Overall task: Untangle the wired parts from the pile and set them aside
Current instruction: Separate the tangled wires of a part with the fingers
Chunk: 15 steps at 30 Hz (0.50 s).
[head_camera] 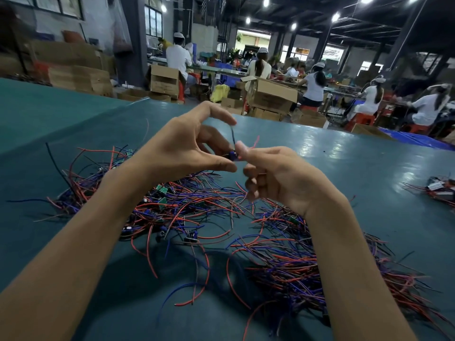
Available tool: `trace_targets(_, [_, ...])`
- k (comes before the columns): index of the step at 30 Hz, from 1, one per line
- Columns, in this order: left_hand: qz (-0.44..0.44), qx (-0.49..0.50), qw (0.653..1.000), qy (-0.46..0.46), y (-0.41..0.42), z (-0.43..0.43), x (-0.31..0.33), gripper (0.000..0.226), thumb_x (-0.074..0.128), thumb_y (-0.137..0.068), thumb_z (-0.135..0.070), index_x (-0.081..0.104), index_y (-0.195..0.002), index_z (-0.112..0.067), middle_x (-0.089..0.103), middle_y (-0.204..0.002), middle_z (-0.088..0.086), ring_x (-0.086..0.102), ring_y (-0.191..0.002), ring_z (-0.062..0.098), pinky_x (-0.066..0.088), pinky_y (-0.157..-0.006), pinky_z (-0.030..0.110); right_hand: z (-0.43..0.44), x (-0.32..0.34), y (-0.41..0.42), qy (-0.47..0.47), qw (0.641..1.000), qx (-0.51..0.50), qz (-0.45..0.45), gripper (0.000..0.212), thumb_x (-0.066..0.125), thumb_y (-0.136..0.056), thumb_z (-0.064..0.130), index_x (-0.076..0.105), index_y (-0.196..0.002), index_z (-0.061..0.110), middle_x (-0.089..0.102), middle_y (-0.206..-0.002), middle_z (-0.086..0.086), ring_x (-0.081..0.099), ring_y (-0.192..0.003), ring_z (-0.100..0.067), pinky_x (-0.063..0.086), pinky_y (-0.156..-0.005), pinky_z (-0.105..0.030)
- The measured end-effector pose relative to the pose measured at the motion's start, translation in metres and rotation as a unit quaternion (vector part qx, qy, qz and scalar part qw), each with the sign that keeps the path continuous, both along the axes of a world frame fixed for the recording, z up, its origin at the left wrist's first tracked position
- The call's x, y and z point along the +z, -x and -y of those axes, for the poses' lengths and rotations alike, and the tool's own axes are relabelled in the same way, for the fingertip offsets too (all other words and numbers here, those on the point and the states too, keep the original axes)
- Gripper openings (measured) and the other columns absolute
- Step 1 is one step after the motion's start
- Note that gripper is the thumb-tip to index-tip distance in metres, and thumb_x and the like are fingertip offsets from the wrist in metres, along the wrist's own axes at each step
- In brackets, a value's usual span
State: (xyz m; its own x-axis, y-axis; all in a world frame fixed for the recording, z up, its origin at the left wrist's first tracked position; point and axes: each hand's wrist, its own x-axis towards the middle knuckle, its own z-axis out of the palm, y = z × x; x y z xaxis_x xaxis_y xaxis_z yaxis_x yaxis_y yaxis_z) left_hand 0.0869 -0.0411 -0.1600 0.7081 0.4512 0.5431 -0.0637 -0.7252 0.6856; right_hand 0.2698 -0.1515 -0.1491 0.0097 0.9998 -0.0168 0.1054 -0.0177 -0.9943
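Above the table, both hands meet on one small blue wired part (232, 155). My left hand (187, 146) pinches its dark wire between index fingertip and thumb, the wire running up to the fingertip. My right hand (273, 173) holds the part's other side with curled fingers; a red wire end sticks up beside its fingertip. Below lies the tangled pile (172, 205) of red, blue and purple wires with small green boards. A straighter bundle of wired parts (307, 267) lies under my right forearm.
The teal table (357, 168) stretches far left and right. A smaller heap of wired parts (440, 190) lies at the right edge. Beyond the table stand cardboard boxes (270, 97) and several seated workers at benches.
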Motion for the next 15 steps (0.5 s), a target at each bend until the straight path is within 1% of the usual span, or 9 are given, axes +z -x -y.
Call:
trace_targets(2, [0.01, -0.014, 1.0, 0.001, -0.005, 0.006, 0.001, 0.057, 0.088, -0.069, -0.023, 0.054, -0.114, -0.013, 0.077, -0.09, 0.003, 0.076, -0.081, 0.018, 0.058, -0.071, 0.026, 0.0, 0.0, 0.0, -0.026, 0.998, -0.056, -0.01, 0.03, 0.078, -0.078, 0.033, 0.075, -0.092, 0.006, 0.045, -0.062, 0.0, 0.046, -0.051, -0.015, 0.046, -0.049, -0.027])
trace_targets(4, [0.019, -0.015, 1.0, 0.002, -0.015, 0.013, 0.0, 0.051, 0.088, -0.069, -0.025, 0.056, -0.106, -0.01, 0.077, -0.087, 0.004, 0.075, -0.078, 0.019, 0.059, -0.068, 0.029, 0.005, 0.005, -0.005, -0.056, 0.994, -0.097, -0.001, 0.025, 0.077, -0.083, 0.017, 0.074, -0.094, -0.006, 0.045, -0.056, 0.001, 0.045, -0.047, -0.014, 0.042, -0.046, -0.025])
trace_targets(5, [0.029, -0.017, 0.999, 0.016, -0.02, 0.018, -0.002, 0.049, 0.087, -0.07, -0.026, 0.056, -0.105, -0.011, 0.077, -0.086, 0.006, 0.075, -0.076, 0.02, 0.06, -0.066, 0.031, 0.009, 0.009, -0.011, -0.068, 0.991, -0.116, 0.003, 0.026, 0.076, -0.083, 0.012, 0.072, -0.095, -0.011, 0.047, -0.054, 0.001, 0.046, -0.046, -0.014, 0.041, -0.044, -0.024])
trace_targets(7, [0.036, -0.041, 0.996, 0.076, -0.032, 0.026, -0.007, 0.046, 0.086, -0.074, -0.019, 0.055, -0.107, -0.012, 0.077, -0.086, 0.009, 0.075, -0.072, 0.02, 0.059, -0.06, 0.03, 0.022, 0.019, -0.026, -0.075, 0.986, -0.147, 0.022, 0.018, 0.071, -0.085, 0.007, 0.073, -0.09, -0.009, 0.055, -0.057, -0.002, 0.051, -0.048, -0.014, 0.043, -0.043, -0.024])
trace_targets(9, [-0.011, -0.079, 0.988, 0.132, -0.044, 0.033, -0.014, 0.043, 0.083, -0.079, -0.01, 0.056, -0.112, -0.012, 0.077, -0.09, 0.011, 0.074, -0.075, 0.019, 0.056, -0.06, 0.026, 0.039, 0.023, -0.045, -0.047, 0.982, -0.177, 0.047, 0.01, 0.066, -0.089, 0.004, 0.07, -0.085, -0.004, 0.064, -0.062, -0.007, 0.058, -0.05, -0.016, 0.05, -0.044, -0.025])
trace_targets(10, [-0.053, -0.088, 0.985, 0.136, -0.051, 0.038, -0.021, 0.04, 0.082, -0.081, -0.008, 0.059, -0.113, -0.012, 0.078, -0.091, 0.009, 0.075, -0.078, 0.018, 0.055, -0.062, 0.025, 0.049, 0.021, -0.055, -0.02, 0.979, -0.193, 0.058, 0.01, 0.064, -0.09, 0.003, 0.068, -0.086, -0.005, 0.067, -0.064, -0.011, 0.062, -0.052, -0.017, 0.053, -0.045, -0.026])
trace_targets(12, [-0.124, -0.088, 0.983, 0.101, -0.066, 0.049, -0.041, 0.028, 0.08, -0.085, -0.01, 0.068, -0.11, -0.011, 0.078, -0.087, 0.004, 0.074, -0.075, 0.012, 0.053, -0.062, 0.019, 0.073, 0.01, -0.075, 0.042, 0.969, -0.231, 0.072, 0.01, 0.063, -0.091, 0.0, 0.065, -0.089, -0.01, 0.07, -0.07, -0.018, 0.067, -0.054, -0.02, 0.055, -0.045, -0.027])
trace_targets(14, [-0.16, -0.099, 0.98, 0.069, -0.083, 0.062, -0.061, 0.014, 0.076, -0.089, -0.014, 0.075, -0.103, -0.01, 0.078, -0.081, 0.002, 0.07, -0.067, 0.007, 0.05, -0.059, 0.014, 0.101, -0.006, -0.096, 0.104, 0.953, -0.275, 0.072, 0.01, 0.064, -0.09, -0.003, 0.063, -0.091, -0.013, 0.071, -0.072, -0.023, 0.068, -0.052, -0.023, 0.055, -0.042, -0.028])
trace_targets(15, [-0.175, -0.107, 0.977, 0.061, -0.09, 0.069, -0.071, 0.012, 0.075, -0.09, -0.016, 0.077, -0.101, -0.011, 0.078, -0.08, 0.001, 0.069, -0.064, 0.005, 0.05, -0.06, 0.014, 0.115, -0.014, -0.106, 0.131, 0.945, -0.295, 0.062, 0.01, 0.065, -0.089, -0.004, 0.062, -0.091, -0.014, 0.071, -0.071, -0.025, 0.068, -0.05, -0.023, 0.055, -0.041, -0.029])
